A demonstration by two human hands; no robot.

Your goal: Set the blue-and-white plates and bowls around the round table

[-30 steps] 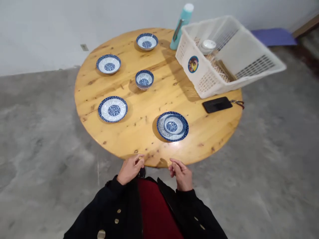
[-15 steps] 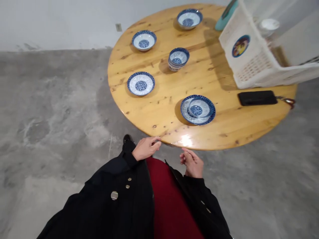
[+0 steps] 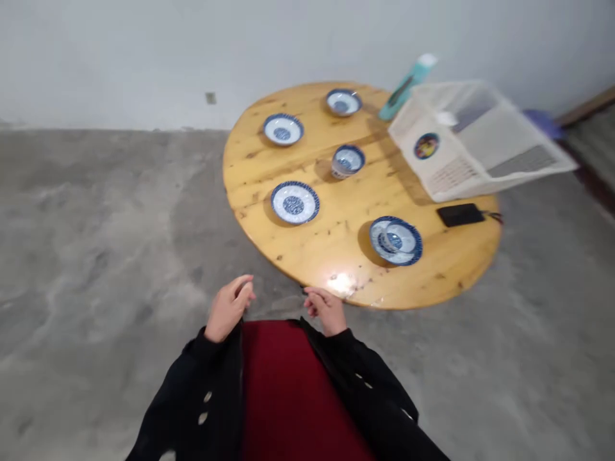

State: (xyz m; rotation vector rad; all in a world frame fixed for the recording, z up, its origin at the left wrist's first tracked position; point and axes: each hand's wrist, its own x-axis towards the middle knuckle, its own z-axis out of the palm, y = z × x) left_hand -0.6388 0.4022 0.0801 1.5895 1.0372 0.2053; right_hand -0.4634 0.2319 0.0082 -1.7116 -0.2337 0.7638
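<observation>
My left hand (image 3: 230, 308) hovers over the floor, left of the table's near edge, with loosely bent fingers and nothing in it. My right hand (image 3: 327, 310) is by the near rim of the round wooden table (image 3: 259, 221); its fingers are half curled around nothing visible. Whether it touches the rim I cannot tell. Nearest to the hands on the tabletop are a blue-and-white plate (image 3: 294, 203) and, to its right, a blue-and-white dish (image 3: 408, 255) with a small bowl (image 3: 394, 238) in it.
Farther back are two shallow blue-and-white dishes (image 3: 283, 130) (image 3: 343, 102) and a small bowl or stack of bowls (image 3: 348, 160). On the right stand a white plastic basket (image 3: 451, 176) and a teal bottle-like object (image 3: 403, 89), with a black phone (image 3: 461, 215) nearby.
The view has shifted, and the table now appears smaller and farther off. My left hand has come away from the table edge. The dishes keep their places on the table.
</observation>
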